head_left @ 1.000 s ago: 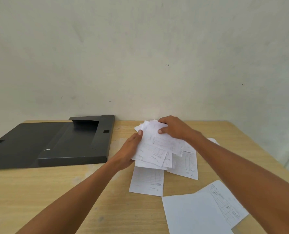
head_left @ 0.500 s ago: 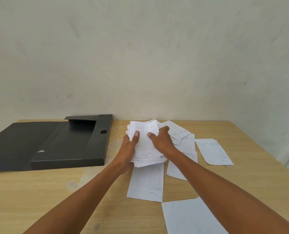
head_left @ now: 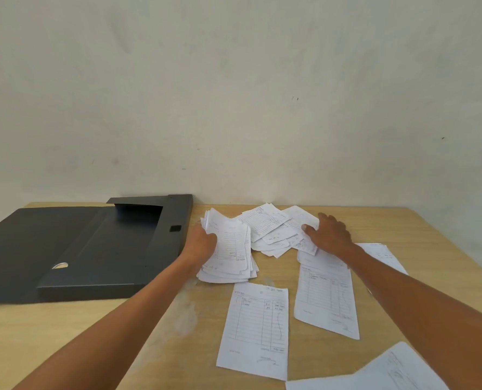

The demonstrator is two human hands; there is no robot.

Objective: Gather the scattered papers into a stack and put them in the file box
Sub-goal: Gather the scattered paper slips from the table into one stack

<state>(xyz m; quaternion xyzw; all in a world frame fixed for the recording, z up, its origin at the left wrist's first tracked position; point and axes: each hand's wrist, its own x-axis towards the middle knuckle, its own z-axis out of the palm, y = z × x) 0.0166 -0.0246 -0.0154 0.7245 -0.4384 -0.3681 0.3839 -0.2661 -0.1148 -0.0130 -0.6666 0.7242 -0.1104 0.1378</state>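
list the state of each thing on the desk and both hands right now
file box: open, lid flat, no papers inside
stack: held in left hand grip
loose pile: fanned, right hand pressing on it
form sheet: flat, untouched
second sheet: flat, partly under right arm

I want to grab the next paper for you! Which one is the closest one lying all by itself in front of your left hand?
Start at the black file box lying open on the wooden table. Beside it the left hand holds a stack of papers. Just nearer than that stack lies a lined form, flat and alone, touching no other sheet.
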